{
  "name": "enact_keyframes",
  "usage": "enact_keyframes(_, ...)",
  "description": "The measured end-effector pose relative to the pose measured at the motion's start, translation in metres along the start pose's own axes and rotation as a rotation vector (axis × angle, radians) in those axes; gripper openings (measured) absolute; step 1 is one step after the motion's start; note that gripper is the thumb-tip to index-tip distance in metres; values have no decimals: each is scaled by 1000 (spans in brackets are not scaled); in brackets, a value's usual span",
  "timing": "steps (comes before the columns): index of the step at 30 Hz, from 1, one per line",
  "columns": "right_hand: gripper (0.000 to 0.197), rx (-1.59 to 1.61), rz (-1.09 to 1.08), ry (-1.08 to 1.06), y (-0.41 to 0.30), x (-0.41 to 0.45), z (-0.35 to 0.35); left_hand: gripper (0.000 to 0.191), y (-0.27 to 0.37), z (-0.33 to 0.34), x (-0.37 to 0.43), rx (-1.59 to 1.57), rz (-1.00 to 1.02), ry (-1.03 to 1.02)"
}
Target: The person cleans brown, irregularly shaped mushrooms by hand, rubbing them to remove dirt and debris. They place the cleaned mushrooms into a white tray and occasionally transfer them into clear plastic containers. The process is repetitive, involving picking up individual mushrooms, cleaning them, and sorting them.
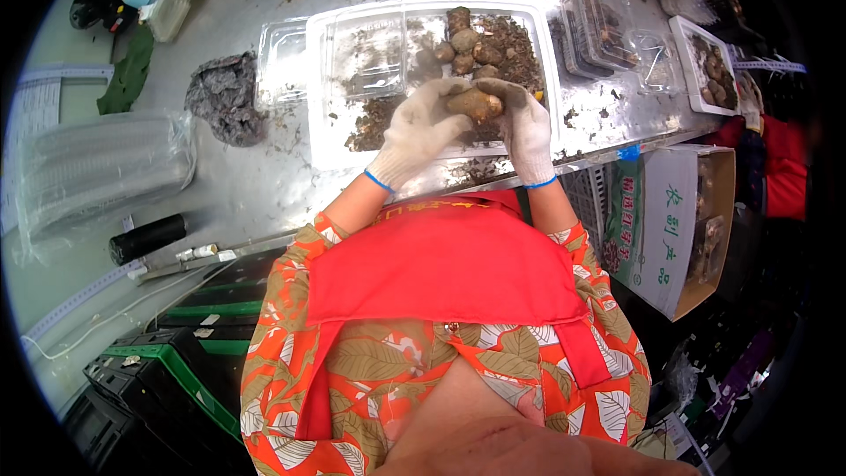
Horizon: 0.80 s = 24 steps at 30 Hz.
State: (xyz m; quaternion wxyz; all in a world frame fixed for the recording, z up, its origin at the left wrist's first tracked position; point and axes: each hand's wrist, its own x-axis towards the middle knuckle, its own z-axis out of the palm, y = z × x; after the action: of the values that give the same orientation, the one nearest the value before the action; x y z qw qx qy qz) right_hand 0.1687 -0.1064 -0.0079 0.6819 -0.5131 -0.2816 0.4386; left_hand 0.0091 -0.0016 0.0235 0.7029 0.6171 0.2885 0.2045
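Note:
A brown taro corm [473,104] is held between both gloved hands over a white foam tray [433,6]. My left hand [423,122], in a soiled white knit glove, has its fingers along the corm's left and far side. From the right, my right hand [522,120] in a matching glove cups the other end. Just beyond the hands, several more corms [465,41] lie on dark crumbly debris [519,46] in the tray. A clear plastic punnet [367,56] sits in the tray's left part, with dirt visible through it.
Left of the tray are another clear punnet [283,59], a crumpled grey cloth [225,99] and bagged stacked punnets [106,165]. Filled punnets [601,26] stand to the right. A cardboard box [667,225] stands below the table edge. A co-worker's gloved hand [750,96] is beside another tray [694,73].

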Motion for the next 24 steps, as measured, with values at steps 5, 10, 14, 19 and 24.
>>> enact_keyframes(5,50,-232,54,-11,-18,3,14,55,-2,0,-1,-69,122,50)
enact_keyframes(10,55,-263,3,-15,-25,-2,20,56,1,-5,1,158,178,105)
enact_keyframes(14,58,-295,-82,-12,-19,-1,17,58,-22,-8,8,13,-18,57)
enact_keyframes(19,62,-8,50,-44,-23,-3,18,63,4,-7,1,88,-41,28)
enact_keyframes(24,64,81,41,-61,-9,0,9,70,3,-7,2,179,-12,-23)
